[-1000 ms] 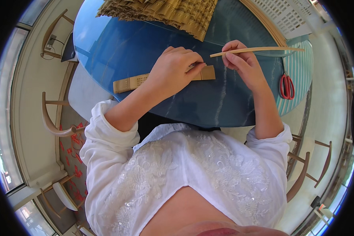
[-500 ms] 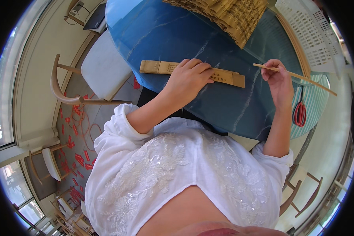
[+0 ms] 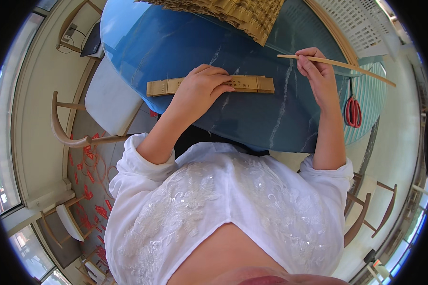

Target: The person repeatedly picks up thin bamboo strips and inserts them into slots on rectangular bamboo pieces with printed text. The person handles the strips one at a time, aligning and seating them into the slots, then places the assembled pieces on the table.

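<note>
Head view | left hand flat, open on bamboo slat | right hand raised, pinching thin stick

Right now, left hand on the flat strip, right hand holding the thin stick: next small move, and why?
Probably bring the thin stick down toward the flat bamboo strip. The left hand lies flat on the strip, pinning it to the blue table, while the right hand pinches the stick in the air above the table, its free end near the strip's right end.
</note>
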Available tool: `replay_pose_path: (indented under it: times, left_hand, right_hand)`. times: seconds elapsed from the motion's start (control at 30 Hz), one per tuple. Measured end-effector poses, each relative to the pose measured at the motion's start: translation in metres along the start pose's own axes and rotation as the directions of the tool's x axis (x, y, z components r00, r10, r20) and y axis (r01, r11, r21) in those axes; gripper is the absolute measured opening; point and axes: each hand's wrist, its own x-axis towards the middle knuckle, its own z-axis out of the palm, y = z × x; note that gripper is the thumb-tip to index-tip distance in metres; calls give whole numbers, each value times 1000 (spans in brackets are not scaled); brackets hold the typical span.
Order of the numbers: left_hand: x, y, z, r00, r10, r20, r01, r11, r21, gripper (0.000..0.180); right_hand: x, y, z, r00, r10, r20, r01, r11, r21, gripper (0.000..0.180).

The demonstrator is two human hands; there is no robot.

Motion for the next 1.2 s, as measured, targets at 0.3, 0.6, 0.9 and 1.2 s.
replay_pose_path:
  times: [0.3,0.6,0.9,1.2]
  left_hand:
    - [13,-5,0,998,40,-56,-34,994,106,11]
    - [17,-1,-20,970,171,-174,-104,936,336,11]
    - [-5,-12,-38,999,-21,46,10,971,240,13]
    - [13,6,-10,976,219,-7,-214,959,188,21]
  right_hand:
    - [2,-7,4,999,42,-17,-39,988,150,25]
    - [2,-4,0,995,-51,-82,56,997,57,15]
    - [-1,-9,3,998,55,38,-61,982,178,15]
    - [-3,-4,5,990,68,123,-71,997,15,14]
